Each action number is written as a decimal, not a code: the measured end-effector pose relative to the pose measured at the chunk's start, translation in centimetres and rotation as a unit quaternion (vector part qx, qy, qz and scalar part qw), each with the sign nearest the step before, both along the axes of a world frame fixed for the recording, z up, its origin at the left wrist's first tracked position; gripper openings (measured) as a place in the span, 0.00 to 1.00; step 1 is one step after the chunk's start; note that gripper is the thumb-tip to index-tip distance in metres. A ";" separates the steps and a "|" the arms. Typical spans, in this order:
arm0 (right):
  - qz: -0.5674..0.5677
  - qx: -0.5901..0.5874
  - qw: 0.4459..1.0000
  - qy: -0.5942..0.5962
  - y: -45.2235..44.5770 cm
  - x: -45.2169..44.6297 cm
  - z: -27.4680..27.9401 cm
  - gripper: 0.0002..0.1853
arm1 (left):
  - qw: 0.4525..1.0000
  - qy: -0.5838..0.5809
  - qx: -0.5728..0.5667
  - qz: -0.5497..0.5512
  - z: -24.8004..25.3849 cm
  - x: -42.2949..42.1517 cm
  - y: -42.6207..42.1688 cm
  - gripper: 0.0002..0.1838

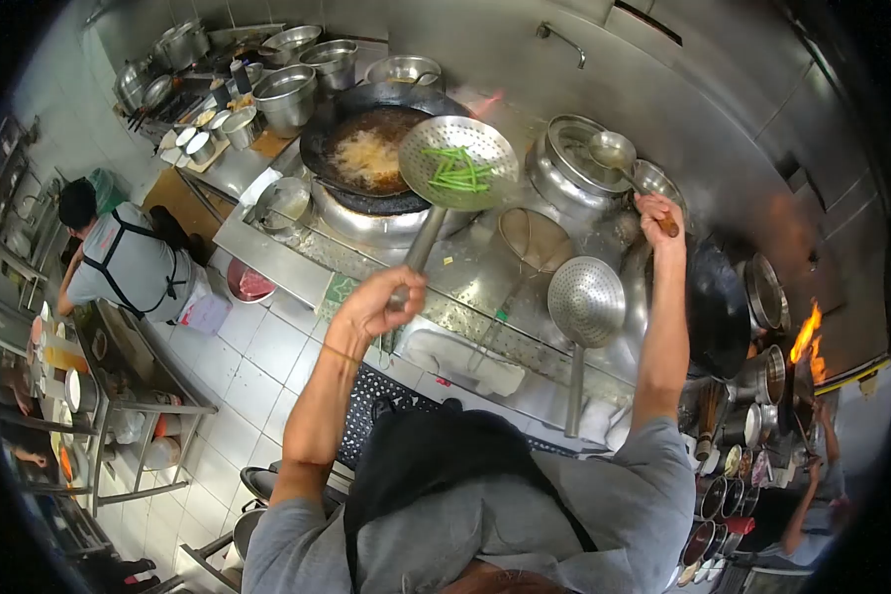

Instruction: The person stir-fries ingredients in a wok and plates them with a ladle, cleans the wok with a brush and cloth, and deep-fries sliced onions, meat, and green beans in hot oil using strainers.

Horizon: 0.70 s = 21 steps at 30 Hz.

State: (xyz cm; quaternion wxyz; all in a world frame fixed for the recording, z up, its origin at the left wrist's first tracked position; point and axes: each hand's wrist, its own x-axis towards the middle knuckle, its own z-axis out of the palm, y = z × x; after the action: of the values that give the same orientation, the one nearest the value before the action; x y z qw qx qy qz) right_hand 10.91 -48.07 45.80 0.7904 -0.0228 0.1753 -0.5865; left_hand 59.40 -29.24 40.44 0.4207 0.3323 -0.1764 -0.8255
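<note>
My left hand (381,302) is closed round the handle of a wide perforated strainer (416,163). Green beans (458,170) lie in its bowl, which is up beside the right rim of a black wok (317,148). Hot oil (366,158) foams pale inside that wok. Further right, my right hand (658,220) grips the wooden handle of a ladle (612,151), its bowl over a steel pot (554,188). Below the right arm's level, a second perforated strainer (586,302) rests on the counter, handle toward me. A round mesh sieve (535,240) sits between them.
Another black wok (718,312) stands to my right. Flames (808,342) rise at a far-right station where a co-worker's arms (812,485) show. Steel bowls (285,97) crowd the back left. On the left a co-worker (134,257) bends over a steel table (144,361).
</note>
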 end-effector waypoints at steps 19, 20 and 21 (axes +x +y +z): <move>0.123 0.102 0.972 -0.173 21.4 10.8 -1.9 0.22 | 0.993 -0.044 0.100 -0.044 -5.8 -4.1 3.6 0.07; 0.141 0.114 0.978 -0.098 22.0 11.2 -3.0 0.21 | 0.993 -0.045 0.099 -0.042 -5.8 -4.0 3.6 0.07; 0.160 0.126 0.979 -0.022 22.8 11.6 -3.9 0.20 | 0.993 -0.057 0.092 -0.045 -5.8 -4.0 3.5 0.07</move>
State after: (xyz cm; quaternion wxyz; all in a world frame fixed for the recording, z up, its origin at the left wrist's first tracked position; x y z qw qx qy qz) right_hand 22.55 -25.29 41.92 0.8742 0.0622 0.2244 -0.4261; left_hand 55.41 -25.73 34.59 0.3399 0.4076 -0.1387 -0.8361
